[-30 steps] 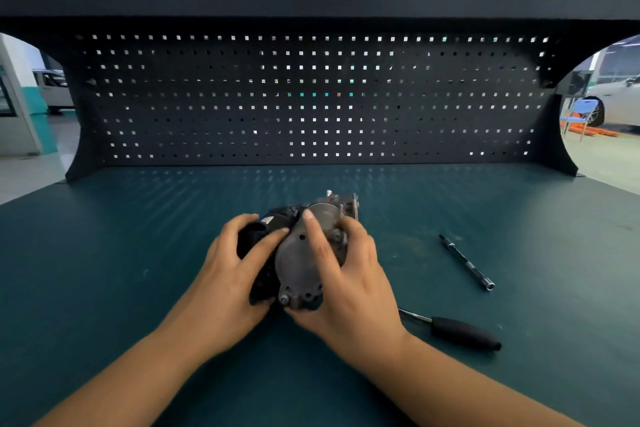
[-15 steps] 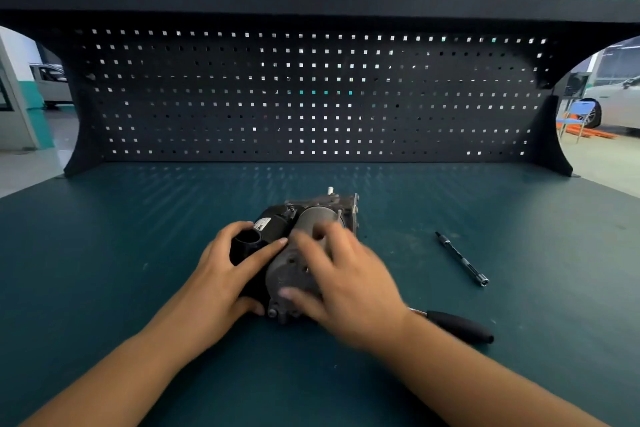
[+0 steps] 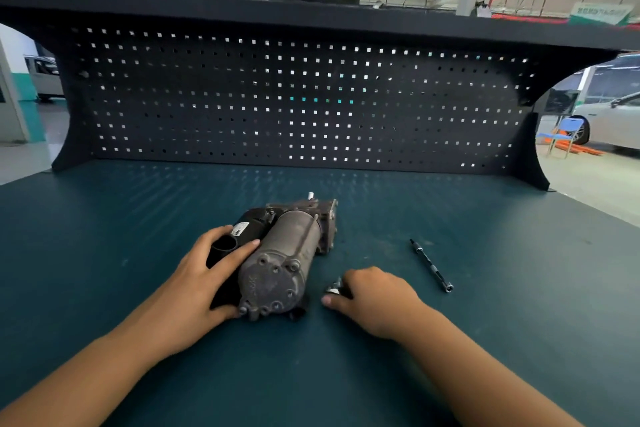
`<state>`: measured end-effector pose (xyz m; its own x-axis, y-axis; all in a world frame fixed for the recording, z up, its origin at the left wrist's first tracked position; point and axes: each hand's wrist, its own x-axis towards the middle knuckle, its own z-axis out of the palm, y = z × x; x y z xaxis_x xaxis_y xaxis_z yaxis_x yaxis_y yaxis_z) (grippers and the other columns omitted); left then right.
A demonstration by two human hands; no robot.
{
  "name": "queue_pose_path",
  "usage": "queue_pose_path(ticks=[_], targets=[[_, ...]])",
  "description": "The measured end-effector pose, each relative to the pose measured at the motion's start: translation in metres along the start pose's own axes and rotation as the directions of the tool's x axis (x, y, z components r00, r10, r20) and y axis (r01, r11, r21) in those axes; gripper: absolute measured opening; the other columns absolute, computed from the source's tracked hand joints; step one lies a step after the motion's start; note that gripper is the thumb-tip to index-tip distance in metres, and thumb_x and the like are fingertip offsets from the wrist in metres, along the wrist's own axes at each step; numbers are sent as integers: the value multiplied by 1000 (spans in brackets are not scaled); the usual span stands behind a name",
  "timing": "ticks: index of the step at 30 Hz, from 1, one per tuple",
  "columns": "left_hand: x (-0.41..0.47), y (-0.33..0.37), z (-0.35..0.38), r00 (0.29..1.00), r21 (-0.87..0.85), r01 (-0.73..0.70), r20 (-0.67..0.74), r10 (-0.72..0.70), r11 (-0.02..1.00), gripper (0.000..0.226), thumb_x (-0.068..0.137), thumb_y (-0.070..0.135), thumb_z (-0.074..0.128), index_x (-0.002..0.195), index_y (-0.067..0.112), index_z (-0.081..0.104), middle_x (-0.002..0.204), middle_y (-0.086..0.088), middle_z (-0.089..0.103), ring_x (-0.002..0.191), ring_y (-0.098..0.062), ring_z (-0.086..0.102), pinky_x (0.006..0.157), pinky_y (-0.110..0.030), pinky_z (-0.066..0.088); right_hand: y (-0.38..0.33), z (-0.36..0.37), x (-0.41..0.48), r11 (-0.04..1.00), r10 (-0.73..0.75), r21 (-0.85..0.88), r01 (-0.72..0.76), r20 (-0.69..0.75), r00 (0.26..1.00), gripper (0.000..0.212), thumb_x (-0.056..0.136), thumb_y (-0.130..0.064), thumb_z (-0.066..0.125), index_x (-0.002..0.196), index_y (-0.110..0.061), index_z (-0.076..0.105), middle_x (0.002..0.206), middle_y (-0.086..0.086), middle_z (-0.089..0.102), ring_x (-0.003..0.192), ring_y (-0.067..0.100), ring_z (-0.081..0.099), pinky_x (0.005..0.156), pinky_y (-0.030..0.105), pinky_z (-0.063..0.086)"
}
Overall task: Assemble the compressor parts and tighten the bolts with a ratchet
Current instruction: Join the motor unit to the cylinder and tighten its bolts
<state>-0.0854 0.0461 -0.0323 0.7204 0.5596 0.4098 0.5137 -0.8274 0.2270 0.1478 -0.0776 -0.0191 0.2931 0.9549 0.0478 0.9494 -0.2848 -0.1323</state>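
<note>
Now the left hand [image 3: 204,277] lies against the left side of the compressor [image 3: 287,253]. Its fingers wrap the black tube at that side, the forefinger stretches across towards the grey cylinder, and the thumb presses the near end by the bolted cap. The compressor lies flat on the bench [image 3: 138,218], just right of this hand, with the cap facing the person.

The right hand [image 3: 379,298] rests low on the bench, close to the right of the cap but apart from it. Its fingers are curled down over the ratchet [image 3: 334,288]. Only the metal head shows, at the fingertips; the handle is hidden beneath the palm and wrist. A thin metal bar [image 3: 431,265] lies beyond and to the right of this hand, well clear of it.

A second ago both hands were clasped on the cap end, which was tipped up. Since then the compressor has settled flat, the right hand has left it for the ratchet, and the black handle, then in plain sight, is covered. The left hand has kept its hold.
</note>
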Motion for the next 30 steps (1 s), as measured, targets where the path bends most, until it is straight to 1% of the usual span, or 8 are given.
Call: queue_pose_path(ticks=[3, 6, 9, 12, 15, 19, 26, 30], targets=[[-5, 6, -13, 996, -100, 74, 58, -68, 992, 111, 61, 44, 82, 129, 69, -2, 139, 37, -26, 137, -2, 4, 110, -33, 30, 12, -3, -5, 998, -22, 67, 21, 13, 1000, 43, 95, -52, 39, 74, -15, 45, 90, 13, 59, 83, 31, 57, 62, 31, 35], [-8, 17, -23, 985, -38, 134, 117, -129, 990, 118, 50, 69, 74, 133, 64, -9, 138, 35, -35, 135, 1, -19, 115, -42, 17, 34, -12, -10, 907, 12, 421, -26, 35, 999, 40, 97, -45, 41, 71, -15, 43, 62, 5, 56, 47, 19, 55, 47, 25, 42], [-3, 50, -25, 993, 37, 43, -110, -39, 998, 95, 60, 90, 36, 142, 49, 9, 149, 29, -7, 140, 0, -13, 113, -41, 14, 61, -22, -14, 805, -11, 593, 11, -2, 1000, 31, 97, -39, 44, 72, -21, 47, 57, 0, 56, 39, 13, 51, 42, 19, 39], [15, 99, -12, 919, 34, -214, -332, 213, 976, 46, 89, 46, 42, 128, 25, 52, 127, 12, 52, 124, -3, 35, 106, -17, 26, 86, -30, -14, 744, -69, 663, 86, -52, 996, 28, 98, -31, 46, 74, -17, 49, 57, -2, 54, 45, 15, 48, 50, 25, 41], [45, 149, 16, 937, -88, -247, -274, 215, 965, 40, 88, 5, 48, 125, 19, 56, 119, 5, 62, 111, -1, 45, 95, 1, 19, 113, -40, -18, 496, -124, 863, 94, -37, 992, 30, 98, -30, 48, 71, -18, 53, 54, 0, 47, 42, 13, 36, 48, 26, 35], [84, 179, 58, 985, -234, -131, -142, 99, 963, 39, 96, 27, 47, 134, 24, 43, 132, 8, 52, 122, -9, 43, 99, -15, 29, 128, -43, -25, 98, -235, 995, -26, 49, 971, 30, 83, -42, 53, 75, -13, 54, 51, -1, 34, 38, 9, 22, 39, 17, 27], [116, 193, 65, 986, -310, -124, -145, 82, 943, 17, 93, 23, 52, 82, 14, 62, 78, 4, 67, 76, -12, 59, 71, -28, 43, 137, -45, -21, -5, -230, 993, -114, 110, 967, 33, 82, -43, 45, 68, -14, 51, 44, -5, 28, 30, 5, 19, 34, 17, 23], [126, 176, 75, 987, -346, 54, -121, -102, 937, 23, 93, 19, 53, 73, 10, 62, 67, 5, 64, 59, -6, 54, 58, -16, 39, 149, -53, -17, -323, 37, 945, -60, 76, 996, 34, 89, -38, 40, 69, -12, 47, 41, -7, 24, 27, 5, 19, 31, 14, 19]])
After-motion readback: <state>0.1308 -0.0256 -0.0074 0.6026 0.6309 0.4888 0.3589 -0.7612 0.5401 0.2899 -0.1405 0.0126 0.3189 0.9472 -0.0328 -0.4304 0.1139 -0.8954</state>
